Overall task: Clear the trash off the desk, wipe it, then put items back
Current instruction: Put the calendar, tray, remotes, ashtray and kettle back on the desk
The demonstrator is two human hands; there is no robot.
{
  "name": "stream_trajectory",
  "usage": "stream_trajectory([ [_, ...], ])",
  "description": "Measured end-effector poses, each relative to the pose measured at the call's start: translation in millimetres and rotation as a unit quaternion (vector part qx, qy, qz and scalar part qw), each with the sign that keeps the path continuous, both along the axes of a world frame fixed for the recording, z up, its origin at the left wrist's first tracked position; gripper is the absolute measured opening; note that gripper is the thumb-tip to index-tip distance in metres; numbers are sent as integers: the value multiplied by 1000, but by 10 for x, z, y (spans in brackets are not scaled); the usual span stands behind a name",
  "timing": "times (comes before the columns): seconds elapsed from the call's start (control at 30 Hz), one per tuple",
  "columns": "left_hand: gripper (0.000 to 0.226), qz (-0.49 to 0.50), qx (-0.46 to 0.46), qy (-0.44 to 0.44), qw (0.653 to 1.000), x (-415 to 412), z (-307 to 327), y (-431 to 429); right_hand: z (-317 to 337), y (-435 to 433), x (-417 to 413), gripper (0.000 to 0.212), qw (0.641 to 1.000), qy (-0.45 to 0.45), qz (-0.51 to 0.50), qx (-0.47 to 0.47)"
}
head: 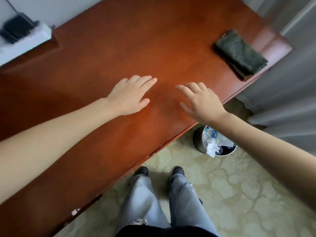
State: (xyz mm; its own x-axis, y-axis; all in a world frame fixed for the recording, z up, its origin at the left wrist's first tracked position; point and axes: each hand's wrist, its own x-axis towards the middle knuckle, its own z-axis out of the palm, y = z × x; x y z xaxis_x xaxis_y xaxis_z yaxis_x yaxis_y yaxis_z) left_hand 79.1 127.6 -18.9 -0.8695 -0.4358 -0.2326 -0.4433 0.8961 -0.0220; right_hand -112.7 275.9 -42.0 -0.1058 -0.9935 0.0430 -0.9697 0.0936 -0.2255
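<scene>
A reddish-brown wooden desk (106,40) runs from lower left to upper right. My left hand (130,94) hovers flat over its middle, fingers together and pointing right, holding nothing. My right hand (203,101) is close beside it near the desk's front edge, fingers spread and empty. A folded dark green cloth (239,52) lies at the desk's far right end, well beyond both hands. On the floor below the front edge stands a round metal trash bin (200,139) filled with crumpled tissue and a plastic bottle.
A white box with a black object on it (22,36) sits at the desk's far left by the wall. Grey curtains (282,93) hang to the right. My legs and shoes (160,194) stand on patterned green carpet in front of the desk.
</scene>
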Motion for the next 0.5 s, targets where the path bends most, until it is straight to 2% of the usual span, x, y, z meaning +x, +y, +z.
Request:
stream_trajectory([
  [0.27,58,44,19,51,998,1424,198,64,174,-194,1405,53,998,17,52,-32],
  [0.5,56,27,22,75,997,3024,318,29,298,-313,3138,48,998,34,21,-40],
])
